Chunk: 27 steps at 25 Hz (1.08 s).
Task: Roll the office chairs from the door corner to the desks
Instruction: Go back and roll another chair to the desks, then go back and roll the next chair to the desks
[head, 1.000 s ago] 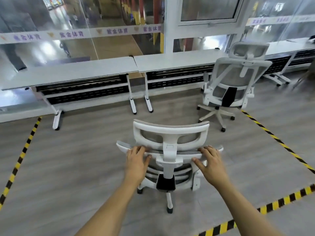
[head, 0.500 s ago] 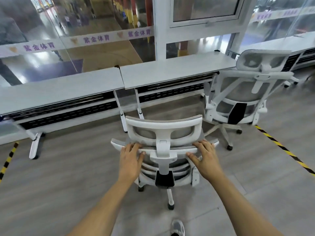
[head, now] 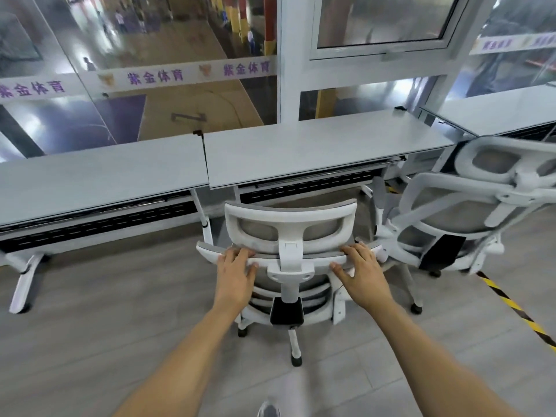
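The desk point(head: 316, 152) stands along the glass wall. The chair point(head: 288, 216) sits just before the desk's front edge, its back to the person. A 2nd chair point(head: 451, 212) is near the desk's right end. The left hand point(head: 234, 275) and right hand point(head: 365, 275) grip the chair's backrest top, fingers curled over it.

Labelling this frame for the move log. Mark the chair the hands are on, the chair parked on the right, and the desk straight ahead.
held chair point(head: 290, 216), head view, top bar of its headrest.
parked chair point(head: 451, 213), head view, mesh of its backrest.
desk point(head: 316, 152), head view, bare middle of its top.
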{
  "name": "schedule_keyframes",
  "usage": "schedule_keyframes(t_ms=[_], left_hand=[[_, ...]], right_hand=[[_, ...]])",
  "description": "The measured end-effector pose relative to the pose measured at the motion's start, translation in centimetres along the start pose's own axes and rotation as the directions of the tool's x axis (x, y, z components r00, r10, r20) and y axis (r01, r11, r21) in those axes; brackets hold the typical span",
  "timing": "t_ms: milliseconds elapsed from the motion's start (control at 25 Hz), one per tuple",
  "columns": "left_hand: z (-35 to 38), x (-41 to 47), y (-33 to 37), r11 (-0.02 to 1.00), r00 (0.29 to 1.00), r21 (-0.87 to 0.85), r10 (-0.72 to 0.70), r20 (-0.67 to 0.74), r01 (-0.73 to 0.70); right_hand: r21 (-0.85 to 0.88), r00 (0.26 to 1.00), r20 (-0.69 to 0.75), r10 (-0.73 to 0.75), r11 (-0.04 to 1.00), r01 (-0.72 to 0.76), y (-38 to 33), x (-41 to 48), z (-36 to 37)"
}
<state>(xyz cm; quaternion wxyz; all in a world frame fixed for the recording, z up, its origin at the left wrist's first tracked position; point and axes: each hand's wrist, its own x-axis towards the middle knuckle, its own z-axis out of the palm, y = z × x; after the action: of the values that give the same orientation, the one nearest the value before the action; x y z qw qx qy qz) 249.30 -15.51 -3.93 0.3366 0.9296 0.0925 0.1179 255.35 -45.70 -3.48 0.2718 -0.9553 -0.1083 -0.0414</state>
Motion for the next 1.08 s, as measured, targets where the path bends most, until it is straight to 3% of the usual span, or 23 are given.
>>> schedule_keyframes(t_ms=[200,440,560,800,960,1080], left_hand=[[0.0,6.8,-0.4,0.99,0.991,0.114,0.065,0.115,-0.078],[0.0,7.3,1.8,0.937,0.978,0.346,-0.03,0.208,-0.044],[-0.3,4.6,4.0,0.939,0.976,0.345,-0.074,0.207,-0.002],[-0.9,-6.3,10.2,0.934,0.99,0.329,-0.126,-0.068,0.141],[-1.8,-15.6,13.4,0.902,0.953,0.345,-0.181,-0.244,0.26],[-3.2,-23.6,15.0,0.852,0.889,0.352,-0.243,-0.389,0.387]], right_hand=[[-0.019,0.999,0.045,0.017,1.0,-0.017,0.1,5.6,0.6],[-0.012,0.995,0.086,0.047,0.999,-0.046,-0.1,7.3,-0.5],[0.016,0.996,0.084,-0.001,1.0,-0.001,-0.4,6.4,-1.2],[0.122,0.954,0.09,-0.285,0.954,0.273,-3.5,1.8,-3.0],[0.251,0.858,0.128,-0.497,0.854,0.457,-6.2,-3.7,-4.6],[0.353,0.746,0.169,-0.644,0.746,0.564,-8.8,-9.2,-5.1]])
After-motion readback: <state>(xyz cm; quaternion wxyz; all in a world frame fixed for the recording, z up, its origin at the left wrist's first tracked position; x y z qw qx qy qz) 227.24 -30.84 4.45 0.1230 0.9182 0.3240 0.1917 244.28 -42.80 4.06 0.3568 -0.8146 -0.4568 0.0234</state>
